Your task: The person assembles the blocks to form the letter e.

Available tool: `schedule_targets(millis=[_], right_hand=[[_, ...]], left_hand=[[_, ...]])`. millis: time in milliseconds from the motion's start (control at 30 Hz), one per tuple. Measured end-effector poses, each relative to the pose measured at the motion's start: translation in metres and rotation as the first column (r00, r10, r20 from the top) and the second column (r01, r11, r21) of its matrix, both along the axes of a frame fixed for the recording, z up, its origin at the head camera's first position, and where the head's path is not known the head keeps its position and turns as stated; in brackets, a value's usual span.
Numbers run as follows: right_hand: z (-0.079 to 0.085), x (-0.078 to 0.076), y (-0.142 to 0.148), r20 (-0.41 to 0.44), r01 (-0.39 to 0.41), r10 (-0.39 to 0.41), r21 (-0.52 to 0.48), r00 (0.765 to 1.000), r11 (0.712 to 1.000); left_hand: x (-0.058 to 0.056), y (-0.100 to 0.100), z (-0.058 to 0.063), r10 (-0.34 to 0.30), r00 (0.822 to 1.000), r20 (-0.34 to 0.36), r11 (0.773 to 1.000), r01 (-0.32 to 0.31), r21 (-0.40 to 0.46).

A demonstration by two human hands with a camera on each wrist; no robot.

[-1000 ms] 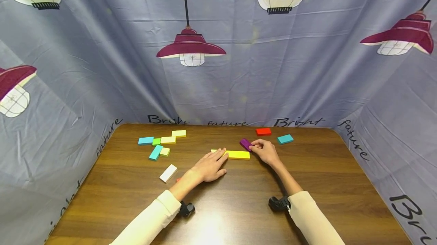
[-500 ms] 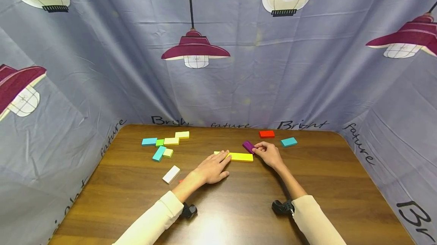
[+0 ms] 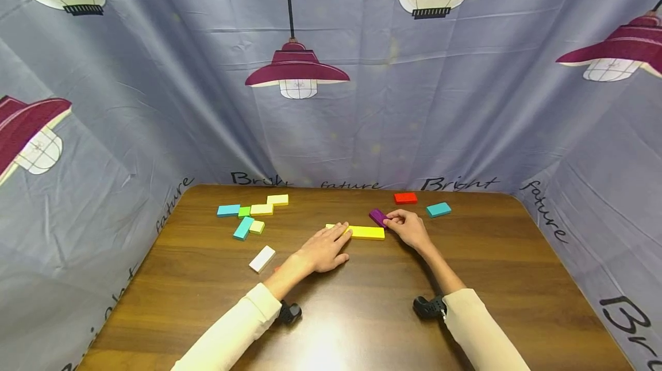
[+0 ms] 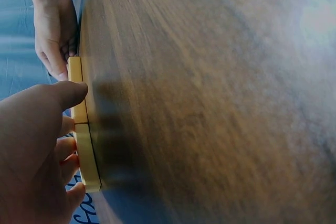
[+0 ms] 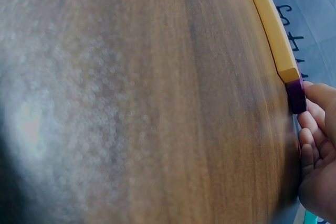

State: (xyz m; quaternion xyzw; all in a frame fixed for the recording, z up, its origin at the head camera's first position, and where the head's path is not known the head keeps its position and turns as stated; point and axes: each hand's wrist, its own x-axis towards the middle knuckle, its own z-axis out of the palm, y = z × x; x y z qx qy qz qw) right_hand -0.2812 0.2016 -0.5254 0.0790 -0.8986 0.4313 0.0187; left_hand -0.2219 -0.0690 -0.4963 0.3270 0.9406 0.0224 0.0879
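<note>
My left hand [image 3: 323, 249] lies with fairly straight fingers across two yellow blocks set end to end. The brighter yellow block [image 3: 368, 233] shows to the right of the fingers, while the paler yellow block [image 4: 88, 156] is mostly covered in the head view. My right hand [image 3: 408, 228] pinches a purple block [image 3: 378, 217] between thumb and fingers. That block is slanted on the table, close to the right end of the bright yellow one. In the right wrist view, the purple block [image 5: 296, 96] appears just past the yellow block's end.
Behind my right hand lie a red block [image 3: 405, 198] and a teal block [image 3: 438, 209]. Several blue, green and pale yellow blocks [image 3: 261, 209] cluster at the back left. A white block [image 3: 262, 259] sits left of my left forearm, which partly hides another red block [image 3: 277, 269].
The head view has shifted slightly. Both hands and the blocks keep the same places relative to one another.
</note>
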Motion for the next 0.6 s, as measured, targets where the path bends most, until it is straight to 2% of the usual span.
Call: schedule_targets(millis=[167,367,467,600], right_hand=[[-0.005,0.007,0.005,0.011,0.024,-0.024,-0.015,1.000,1.000],[-0.008,0.006,-0.010,0.019,0.004,-0.003,-0.022,1.000,1.000],[-0.006,0.002,-0.011,0.012,0.008,-0.008,-0.017,1.000,1.000],[-0.003,0.001,-0.003,0.000,0.042,-0.042,-0.020,0.999,0.999]], left_hand=[[0.004,0.005,-0.001,-0.025,1.000,0.014,0.999,0.025,0.031],[0.012,-0.008,-0.003,0.008,0.999,0.037,0.995,-0.012,0.102],[0.010,-0.010,-0.002,0.005,1.000,0.029,0.990,-0.009,0.138],[0.003,-0.004,-0.001,-0.034,0.999,0.003,0.987,0.033,0.155]])
